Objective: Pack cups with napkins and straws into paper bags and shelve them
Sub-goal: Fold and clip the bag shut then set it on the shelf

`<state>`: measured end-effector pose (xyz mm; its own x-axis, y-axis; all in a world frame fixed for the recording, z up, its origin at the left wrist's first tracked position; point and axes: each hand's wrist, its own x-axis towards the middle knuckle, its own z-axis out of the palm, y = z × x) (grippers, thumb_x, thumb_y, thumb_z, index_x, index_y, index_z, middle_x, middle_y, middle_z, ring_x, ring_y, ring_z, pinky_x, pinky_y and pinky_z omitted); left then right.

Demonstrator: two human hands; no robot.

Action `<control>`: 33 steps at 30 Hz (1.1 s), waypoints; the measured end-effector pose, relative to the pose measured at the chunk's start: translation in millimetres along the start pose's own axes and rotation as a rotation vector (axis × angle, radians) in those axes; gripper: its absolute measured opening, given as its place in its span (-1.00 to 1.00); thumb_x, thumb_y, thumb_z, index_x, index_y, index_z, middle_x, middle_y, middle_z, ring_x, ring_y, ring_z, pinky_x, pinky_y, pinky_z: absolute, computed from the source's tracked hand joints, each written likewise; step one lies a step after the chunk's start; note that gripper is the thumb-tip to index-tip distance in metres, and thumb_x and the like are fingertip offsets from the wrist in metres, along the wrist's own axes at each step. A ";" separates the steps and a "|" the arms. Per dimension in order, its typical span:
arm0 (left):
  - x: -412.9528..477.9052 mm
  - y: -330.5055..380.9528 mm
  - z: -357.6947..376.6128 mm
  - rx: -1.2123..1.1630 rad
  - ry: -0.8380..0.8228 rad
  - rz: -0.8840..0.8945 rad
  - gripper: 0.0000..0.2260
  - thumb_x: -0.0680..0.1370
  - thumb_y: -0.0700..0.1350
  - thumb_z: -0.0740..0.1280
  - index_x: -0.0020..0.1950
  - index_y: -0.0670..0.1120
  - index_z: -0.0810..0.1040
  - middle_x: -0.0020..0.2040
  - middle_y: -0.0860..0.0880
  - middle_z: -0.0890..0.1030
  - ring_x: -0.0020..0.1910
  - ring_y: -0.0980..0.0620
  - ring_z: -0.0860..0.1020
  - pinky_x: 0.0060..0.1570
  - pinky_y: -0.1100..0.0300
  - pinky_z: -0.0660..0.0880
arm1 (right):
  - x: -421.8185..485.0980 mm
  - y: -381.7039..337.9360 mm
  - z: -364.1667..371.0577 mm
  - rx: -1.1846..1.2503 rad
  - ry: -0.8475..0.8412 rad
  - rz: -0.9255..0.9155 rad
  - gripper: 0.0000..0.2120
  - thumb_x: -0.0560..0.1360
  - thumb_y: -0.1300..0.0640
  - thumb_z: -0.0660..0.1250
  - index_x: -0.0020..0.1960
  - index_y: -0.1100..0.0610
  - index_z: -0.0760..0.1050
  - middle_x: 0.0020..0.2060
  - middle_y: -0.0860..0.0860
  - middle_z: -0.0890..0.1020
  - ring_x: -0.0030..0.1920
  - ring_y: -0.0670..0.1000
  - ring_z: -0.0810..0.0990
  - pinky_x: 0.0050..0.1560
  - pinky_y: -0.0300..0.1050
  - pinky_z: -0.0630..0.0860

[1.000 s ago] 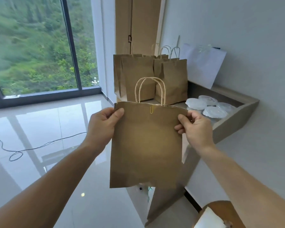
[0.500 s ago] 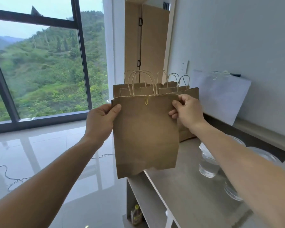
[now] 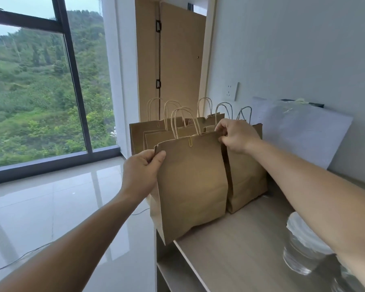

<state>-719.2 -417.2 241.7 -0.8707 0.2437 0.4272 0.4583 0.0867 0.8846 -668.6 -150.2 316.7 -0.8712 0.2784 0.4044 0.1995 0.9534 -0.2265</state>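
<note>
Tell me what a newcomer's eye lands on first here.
First, the brown paper bag, centre frame, pinched at its top corners by the left hand and right hand. Behind it, more handled bags stand crowded on the shelf top; at left, a big window shows a green hillside.

We can read no words, numbers or signs here. The front of the paper bag (image 3: 192, 182) that we hold is plain brown. The white sheet (image 3: 303, 131), at about two o'clock from the bag, is too blurry for us to tell if it has any writing.
</note>
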 end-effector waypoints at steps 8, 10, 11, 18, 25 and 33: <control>16.4 -9.3 20.1 0.035 -0.004 0.026 -0.76 0.59 0.01 0.35 -0.19 -0.07 0.67 -0.28 -0.06 0.66 -0.22 -0.09 0.61 -0.16 -0.05 0.59 | 26.7 10.1 8.3 -0.102 -0.019 0.045 -0.77 0.50 0.20 0.35 0.07 -0.08 0.50 -0.05 -0.05 0.64 -0.01 0.02 0.59 0.04 0.01 0.55; 15.6 -8.8 24.5 0.030 -0.011 0.044 -0.75 0.59 -0.01 0.35 -0.24 -0.06 0.66 -0.33 -0.04 0.64 -0.28 -0.04 0.58 -0.21 -0.03 0.58 | 28.1 13.6 8.0 -0.075 0.007 0.054 -0.79 0.49 0.20 0.37 -0.01 -0.10 0.48 -0.06 -0.05 0.64 -0.02 0.02 0.59 0.03 -0.02 0.54; 15.2 -8.6 25.7 0.028 -0.012 0.046 -0.74 0.59 -0.02 0.35 -0.28 -0.04 0.63 -0.37 -0.01 0.60 -0.35 0.00 0.53 -0.26 0.01 0.55 | 28.5 15.1 8.6 -0.067 0.016 0.058 -0.78 0.49 0.20 0.37 -0.03 -0.11 0.47 -0.07 -0.06 0.65 -0.02 0.02 0.59 0.02 -0.04 0.53; 16.0 -11.4 25.5 0.010 -0.038 0.033 -0.80 0.59 -0.04 0.36 -0.24 0.00 0.61 -0.34 0.07 0.61 -0.31 0.00 0.56 -0.33 0.29 0.52 | 20.7 16.5 15.2 0.017 0.025 0.105 -0.77 0.46 0.19 0.33 -0.01 -0.13 0.44 -0.08 -0.06 0.63 -0.03 0.01 0.60 0.13 0.07 0.53; 15.1 -5.4 31.8 0.408 -0.036 0.270 -0.55 0.53 -0.02 0.38 0.40 0.07 0.39 0.30 0.11 0.43 0.27 0.03 0.41 0.17 0.10 0.41 | -6.7 14.0 16.8 0.066 0.149 0.032 -0.61 0.52 0.11 0.37 0.33 0.04 0.44 0.22 -0.07 0.55 -0.01 -0.11 0.56 0.10 -0.13 0.46; 12.1 5.0 77.5 0.898 -0.082 0.935 -0.51 0.42 -0.05 0.38 0.34 -0.12 0.48 0.39 -0.13 0.43 0.48 -0.17 0.24 0.45 -0.21 0.02 | -76.0 30.7 -6.4 0.005 0.095 0.138 -0.57 0.55 0.03 0.36 0.38 0.05 0.40 0.24 -0.05 0.49 -0.03 -0.09 0.53 0.08 -0.13 0.46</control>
<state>-713.6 -338.9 236.8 -0.1591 0.6183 0.7697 0.8689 0.4578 -0.1881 -593.3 -141.3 284.7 -0.7892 0.4164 0.4514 0.3116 0.9049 -0.2899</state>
